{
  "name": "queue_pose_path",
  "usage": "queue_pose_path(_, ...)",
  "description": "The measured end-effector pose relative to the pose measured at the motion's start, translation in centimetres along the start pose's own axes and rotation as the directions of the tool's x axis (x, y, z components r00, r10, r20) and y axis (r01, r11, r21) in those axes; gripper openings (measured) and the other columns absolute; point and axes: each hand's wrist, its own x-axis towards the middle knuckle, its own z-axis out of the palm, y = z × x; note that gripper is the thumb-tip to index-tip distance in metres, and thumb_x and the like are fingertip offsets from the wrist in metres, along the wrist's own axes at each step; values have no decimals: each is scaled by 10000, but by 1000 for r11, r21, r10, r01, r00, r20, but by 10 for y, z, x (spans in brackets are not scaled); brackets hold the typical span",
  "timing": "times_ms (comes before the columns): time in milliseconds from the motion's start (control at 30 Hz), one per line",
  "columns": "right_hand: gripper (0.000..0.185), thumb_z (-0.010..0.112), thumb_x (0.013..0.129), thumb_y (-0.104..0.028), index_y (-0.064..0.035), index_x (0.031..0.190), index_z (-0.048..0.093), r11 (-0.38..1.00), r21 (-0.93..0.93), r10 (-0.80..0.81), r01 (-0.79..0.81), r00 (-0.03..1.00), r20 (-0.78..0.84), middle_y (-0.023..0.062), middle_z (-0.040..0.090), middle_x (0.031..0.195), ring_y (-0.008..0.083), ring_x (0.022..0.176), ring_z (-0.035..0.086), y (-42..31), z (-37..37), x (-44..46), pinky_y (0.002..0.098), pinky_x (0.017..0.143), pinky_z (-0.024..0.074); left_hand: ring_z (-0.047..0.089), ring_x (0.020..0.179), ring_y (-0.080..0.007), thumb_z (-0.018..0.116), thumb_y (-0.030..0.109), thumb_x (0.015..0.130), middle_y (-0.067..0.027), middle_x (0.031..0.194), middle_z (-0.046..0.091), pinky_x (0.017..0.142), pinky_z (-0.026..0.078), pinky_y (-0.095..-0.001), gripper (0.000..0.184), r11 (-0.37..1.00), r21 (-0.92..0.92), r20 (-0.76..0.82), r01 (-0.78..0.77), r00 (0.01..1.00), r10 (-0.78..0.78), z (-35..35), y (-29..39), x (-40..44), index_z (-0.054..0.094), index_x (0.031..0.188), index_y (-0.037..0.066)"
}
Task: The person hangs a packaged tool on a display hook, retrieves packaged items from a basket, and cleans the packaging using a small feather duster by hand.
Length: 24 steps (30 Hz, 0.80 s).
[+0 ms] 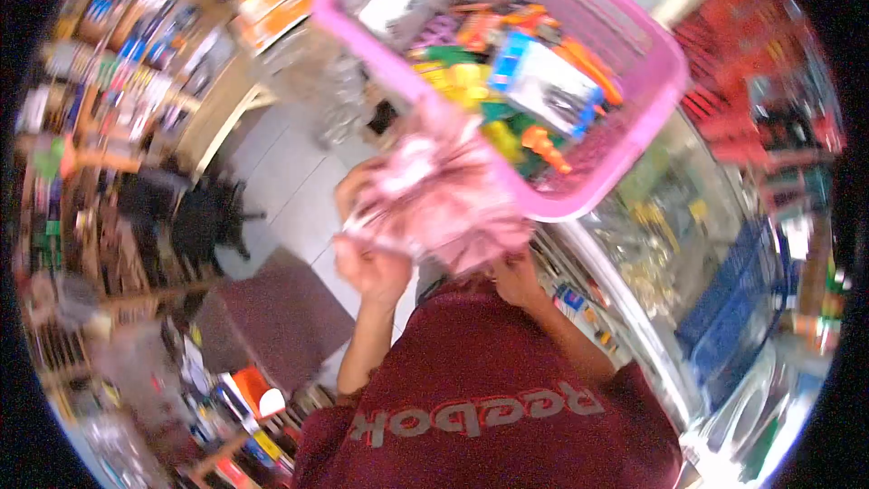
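Note:
A crumpled pink plastic bag (pixel 453 195) is held between my two hands, in front of my chest. My left hand (pixel 371 258) grips its left side with curled fingers. At the bag's lower right edge, my right hand (pixel 518 279) is closed on it, its fingertips partly hidden. Just beyond the bag stands a pink-rimmed basket (pixel 674 72) holding colourful plastic items and a blue-and-white packet (pixel 548 81). The bag overlaps the near left rim of the basket. What the bag contains cannot be made out.
A glass-topped counter (pixel 634 326) with small packets runs along the right, with a blue basket (pixel 738 308) on it. Crowded shelves (pixel 118 109) line the left. A black wheeled chair base (pixel 208 217) and a brown box (pixel 281 317) stand on the tiled floor.

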Motion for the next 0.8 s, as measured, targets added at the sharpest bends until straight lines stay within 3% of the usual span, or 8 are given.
queue_pose_path(67,147,528,863,-82,-21,960,620,973,31,-226,227,974,-11,133,630,997,217,893,581,-5,0,-6,357,779,452,472,1111,-265,360,554,864,-150,1206,457,949,390,-395,680,970,239,80,-37,997,19,21,1,-1,403,1213,-27)
queue_pose_path(133,164,535,833,-52,-22,973,617,865,9,-501,503,863,-72,131,623,1051,235,948,579,7,-3,-15,362,816,446,468,1122,-268,357,548,866,-157,1213,458,950,388,-395,677,929,368,69,-36,998,12,-6,-12,-8,403,1216,-30)
queue_pose_path(233,228,550,770,-28,-24,988,619,732,-322,-613,601,787,75,134,607,1108,256,1019,567,49,-23,-31,368,858,437,465,1127,-268,352,545,869,-159,1215,458,955,381,-390,678,929,362,158,83,976,-148,-3,-25,-18,401,1220,-33)
queue_pose_path(267,295,558,730,-43,-24,1018,615,807,-353,-488,474,871,55,136,593,1127,254,1090,528,70,-18,-37,383,896,414,464,1128,-268,350,544,869,-159,1215,459,957,378,-388,679,926,353,197,133,957,-213,0,-31,-22,400,1222,-34)
queue_pose_path(333,306,541,746,-79,-25,1041,604,828,28,-558,561,827,-63,153,602,1082,253,1050,550,46,-30,-52,394,885,421,462,1132,-268,347,542,871,-161,1216,459,961,373,-385,680,911,334,284,240,896,-340,10,-45,-33,399,1225,-36)
queue_pose_path(367,307,533,751,-79,-24,1046,599,820,38,-565,572,818,-111,154,604,1070,256,1034,555,46,-34,-59,394,876,425,461,1133,-267,345,541,872,-161,1217,459,963,370,-383,680,902,318,323,293,861,-393,15,-53,-36,398,1226,-37)
queue_pose_path(600,319,482,786,-80,-11,1087,562,853,-250,-516,458,676,-526,165,617,983,284,916,586,112,-24,-110,397,815,454,453,1145,-266,334,534,878,-166,1221,461,976,351,-372,683,774,241,555,585,571,-605,70,-111,-46,394,1236,-45)
queue_pose_path(800,330,437,816,-81,0,1122,531,769,-592,-637,242,353,-685,173,628,908,307,816,612,166,-21,-112,399,763,480,447,1155,-266,324,528,882,-169,1225,463,987,336,-362,686,734,212,588,646,515,-624,93,-121,-40,390,1244,-51)
